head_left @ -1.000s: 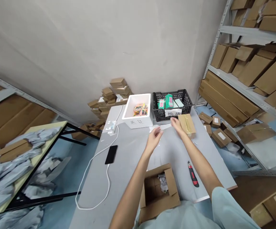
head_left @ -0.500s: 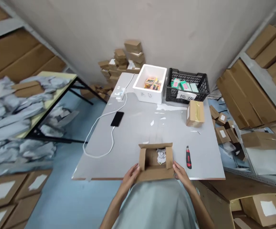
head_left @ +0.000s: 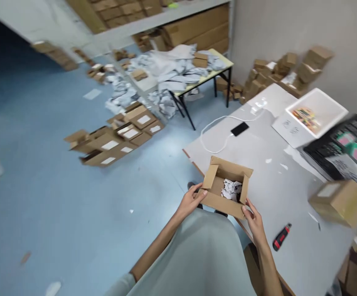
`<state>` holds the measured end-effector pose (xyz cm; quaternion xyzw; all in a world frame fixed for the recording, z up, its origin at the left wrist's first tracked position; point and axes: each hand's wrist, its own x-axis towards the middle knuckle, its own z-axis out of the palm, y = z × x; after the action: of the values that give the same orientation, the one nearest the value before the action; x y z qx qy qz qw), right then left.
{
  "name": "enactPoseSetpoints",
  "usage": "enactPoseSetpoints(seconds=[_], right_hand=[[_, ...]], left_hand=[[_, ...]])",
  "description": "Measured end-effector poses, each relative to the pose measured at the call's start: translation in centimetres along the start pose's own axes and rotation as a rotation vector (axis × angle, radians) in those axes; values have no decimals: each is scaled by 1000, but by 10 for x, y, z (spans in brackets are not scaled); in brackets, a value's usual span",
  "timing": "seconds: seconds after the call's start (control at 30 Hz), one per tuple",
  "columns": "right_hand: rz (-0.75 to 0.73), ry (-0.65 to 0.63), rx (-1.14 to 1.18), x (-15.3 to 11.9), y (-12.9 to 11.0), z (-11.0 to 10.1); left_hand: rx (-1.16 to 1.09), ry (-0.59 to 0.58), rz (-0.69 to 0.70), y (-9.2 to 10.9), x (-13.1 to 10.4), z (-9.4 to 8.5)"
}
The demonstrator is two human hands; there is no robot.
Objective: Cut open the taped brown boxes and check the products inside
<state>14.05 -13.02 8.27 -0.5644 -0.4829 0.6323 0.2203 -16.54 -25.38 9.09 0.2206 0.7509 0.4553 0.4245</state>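
An opened cardboard box point(head_left: 221, 202) is held between my two hands at the table's near edge, its flaps folded outward. Crumpled white paper point(head_left: 231, 190) lies inside it, toward the right end. My left hand point(head_left: 192, 200) pinches the box's left corner, thumb on the near flap. On the right corner, my right hand point(head_left: 253, 216) grips the cardboard with thumb and fingers. A red and black utility knife point(head_left: 281, 237) rests on the table to the right of my right hand.
On the grey table point(head_left: 258, 156) are a phone point(head_left: 239, 129) with a white cable, a white foam box point(head_left: 292, 127), a black crate point(head_left: 323, 154) and a taped carton point(head_left: 340, 203). Several open cartons point(head_left: 119, 135) stand on the blue floor at left. Behind them, a yellow-topped table point(head_left: 220, 68) bears grey packages.
My view has swung left, showing more floor and the cartons there. The box has turned with my body and moved toward the table's edge, still in both hands.
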Motion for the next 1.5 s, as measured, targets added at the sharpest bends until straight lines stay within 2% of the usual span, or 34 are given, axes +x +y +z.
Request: enactPoseSetpoints(seconds=[0.1, 0.2, 0.3, 0.47, 0.6, 0.77, 0.97, 1.1, 1.23, 1.37, 1.5], right_hand=[[-22, -84, -81, 11, -29, 62], [-17, -169, -143, 22, -56, 138], [-44, -267, -203, 35, -80, 221], [-96, -476, -290, 49, -117, 368], [-104, -635, -336, 55, -141, 478], [-86, -736, -410, 78, -161, 607], [-10, -882, -454, 112, -177, 784], [1, -1015, -525, 117, -198, 897], [43, -1150, -531, 111, -217, 996], [41, -1215, -587, 97, -211, 1082], [18, -1176, -645, 76, -180, 1159]], left_hand=[[-75, 115, 40, -9, 4, -56], [-145, 225, 67, -19, 13, -125], [-190, 322, 62, -30, 16, -202], [-249, 495, 30, -54, 5, -331], [-301, 587, 40, -79, -2, -416], [-425, 668, 37, -101, 5, -506], [-615, 791, -91, -106, 36, -616], [-697, 920, -94, -104, 53, -684], [-703, 1065, -130, -112, 62, -743], [-742, 1134, -199, -144, 65, -795], [-779, 1101, -242, -197, 63, -852]])
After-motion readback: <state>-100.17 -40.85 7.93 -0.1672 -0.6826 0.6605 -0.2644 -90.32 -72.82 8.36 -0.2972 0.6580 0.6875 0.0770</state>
